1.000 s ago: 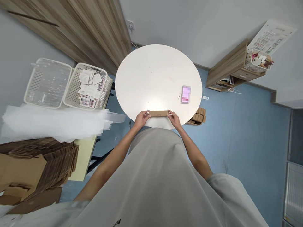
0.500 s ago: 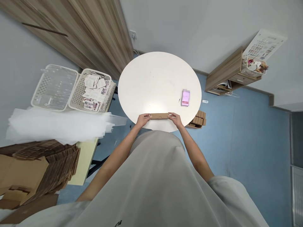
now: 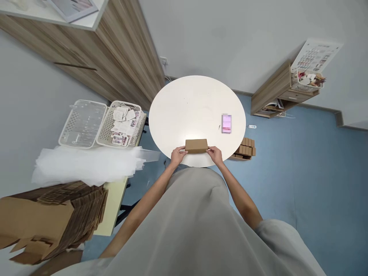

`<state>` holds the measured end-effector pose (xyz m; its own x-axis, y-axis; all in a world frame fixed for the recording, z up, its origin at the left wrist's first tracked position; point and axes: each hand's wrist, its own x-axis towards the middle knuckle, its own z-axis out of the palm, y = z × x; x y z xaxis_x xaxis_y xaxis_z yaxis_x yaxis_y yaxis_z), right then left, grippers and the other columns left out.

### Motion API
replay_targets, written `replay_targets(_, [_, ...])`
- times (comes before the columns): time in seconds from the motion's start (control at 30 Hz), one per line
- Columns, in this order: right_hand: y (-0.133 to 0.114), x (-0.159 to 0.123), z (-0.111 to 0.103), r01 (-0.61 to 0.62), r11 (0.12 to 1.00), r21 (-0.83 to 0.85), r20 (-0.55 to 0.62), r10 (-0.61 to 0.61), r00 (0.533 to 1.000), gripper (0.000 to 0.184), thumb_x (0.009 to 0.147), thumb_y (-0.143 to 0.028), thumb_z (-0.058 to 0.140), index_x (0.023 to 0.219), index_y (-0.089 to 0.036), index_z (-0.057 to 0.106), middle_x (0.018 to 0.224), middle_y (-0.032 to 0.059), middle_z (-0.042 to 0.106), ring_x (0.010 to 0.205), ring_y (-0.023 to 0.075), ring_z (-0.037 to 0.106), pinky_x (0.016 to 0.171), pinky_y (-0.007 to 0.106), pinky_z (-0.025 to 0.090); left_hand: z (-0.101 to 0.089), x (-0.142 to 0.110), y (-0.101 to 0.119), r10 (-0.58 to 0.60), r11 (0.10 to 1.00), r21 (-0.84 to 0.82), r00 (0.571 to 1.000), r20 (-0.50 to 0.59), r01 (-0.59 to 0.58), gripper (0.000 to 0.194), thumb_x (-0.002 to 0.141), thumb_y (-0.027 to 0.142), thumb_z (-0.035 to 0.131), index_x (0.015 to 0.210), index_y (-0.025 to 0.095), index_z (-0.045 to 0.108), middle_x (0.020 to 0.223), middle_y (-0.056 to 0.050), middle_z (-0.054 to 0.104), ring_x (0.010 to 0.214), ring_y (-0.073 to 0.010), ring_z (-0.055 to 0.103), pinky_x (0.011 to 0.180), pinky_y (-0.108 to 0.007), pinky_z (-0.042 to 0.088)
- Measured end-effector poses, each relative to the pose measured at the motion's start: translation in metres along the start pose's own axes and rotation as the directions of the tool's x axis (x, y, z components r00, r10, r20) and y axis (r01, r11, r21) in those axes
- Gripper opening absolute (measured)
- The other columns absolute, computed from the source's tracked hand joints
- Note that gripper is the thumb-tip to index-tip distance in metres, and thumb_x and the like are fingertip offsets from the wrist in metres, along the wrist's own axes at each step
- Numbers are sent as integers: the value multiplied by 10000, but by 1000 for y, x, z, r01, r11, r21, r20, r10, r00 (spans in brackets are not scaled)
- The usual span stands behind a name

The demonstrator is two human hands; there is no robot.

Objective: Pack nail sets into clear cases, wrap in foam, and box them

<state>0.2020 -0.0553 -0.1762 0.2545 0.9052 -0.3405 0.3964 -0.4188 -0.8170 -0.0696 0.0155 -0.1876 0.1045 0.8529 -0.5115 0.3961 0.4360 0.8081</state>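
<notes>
Occupying the near side of the white, round-edged counter (image 3: 195, 109): one brown rectangular cardboard box (image 3: 196, 145), its opposite ends gripped by the fingers of the left hand (image 3: 177, 156) and right hand (image 3: 215, 155). Beyond, rightward: one pink rectangular item (image 3: 226, 123), pixelated.

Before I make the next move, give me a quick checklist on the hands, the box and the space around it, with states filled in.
1. Left hand gripping the left end of the brown box: ok.
2. Right hand gripping its right end: ok.
3. Brown box closed: ok, its top looks shut.
4. Pink item apart from the brown box: ok, bare tabletop shows between them.
5. Brown box resting on the white table: cannot tell.
6. Brown box's contents: cannot tell, hidden.
</notes>
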Motion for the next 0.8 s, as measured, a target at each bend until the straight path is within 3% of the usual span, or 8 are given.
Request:
replay_targets(0.13, [13, -13, 13, -101, 993, -60, 66, 105, 992, 215, 917, -297, 760, 1105, -234, 843, 1217, 94, 821, 1026, 276, 800, 1019, 404, 606, 7, -9, -15, -167, 981, -95, 986, -1, 166, 372, 726, 203, 928, 1073, 178, 796, 1272, -142, 801, 1121, -318, 779, 1104, -474, 567])
replay_targets(0.23, [20, -18, 20, -185, 982, -29, 80, 187, 979, 146, 918, -333, 782, 1015, -227, 804, 1144, 96, 835, 1064, 285, 795, 1026, 415, 605, 14, -14, -23, -208, 968, -148, 978, -8, 205, 372, 707, 237, 953, 1024, 166, 772, 1229, -157, 800, 1151, -312, 769, 1092, -482, 581])
replay_targets(0.3, [23, -19, 23, -239, 970, 54, 72, 235, 969, 169, 903, -373, 803, 949, -220, 750, 1058, 90, 834, 1020, 275, 804, 1000, 418, 619, 18, -17, -24, -217, 962, -173, 976, -5, 213, 359, 741, 263, 942, 1027, 152, 757, 1204, -159, 798, 1081, -292, 787, 1060, -491, 604])
replay_targets(0.43, [21, -17, 26, -314, 883, 350, 100, 298, 949, 403, 799, -505, 900, 845, -233, 607, 881, 47, 787, 806, 238, 808, 855, 401, 663, 21, -23, -16, -215, 944, -257, 977, 3, 208, 325, 848, 297, 891, 1078, 135, 729, 1155, -137, 801, 917, -213, 802, 1027, -459, 635])
replay_targets(0.6, [16, -12, 16, -234, 808, 540, 87, 223, 971, 581, 643, -610, 980, 845, -257, 566, 814, 18, 769, 840, 245, 801, 936, 455, 654, 16, -29, 12, -204, 849, -492, 978, 35, 195, 312, 832, 213, 926, 1058, 144, 722, 1004, -109, 818, 1001, -217, 802, 1136, -454, 595])
replay_targets(0.8, [10, -14, -6, -104, 785, 611, -27, 152, 988, 661, 578, -673, 980, 897, -251, 584, 918, 34, 783, 880, 253, 812, 998, 483, 625, 19, -43, 41, -155, 806, -574, 988, 27, 142, 326, 816, 187, 937, 1063, 131, 732, 1047, -125, 817, 1053, -240, 804, 1191, -493, 567])
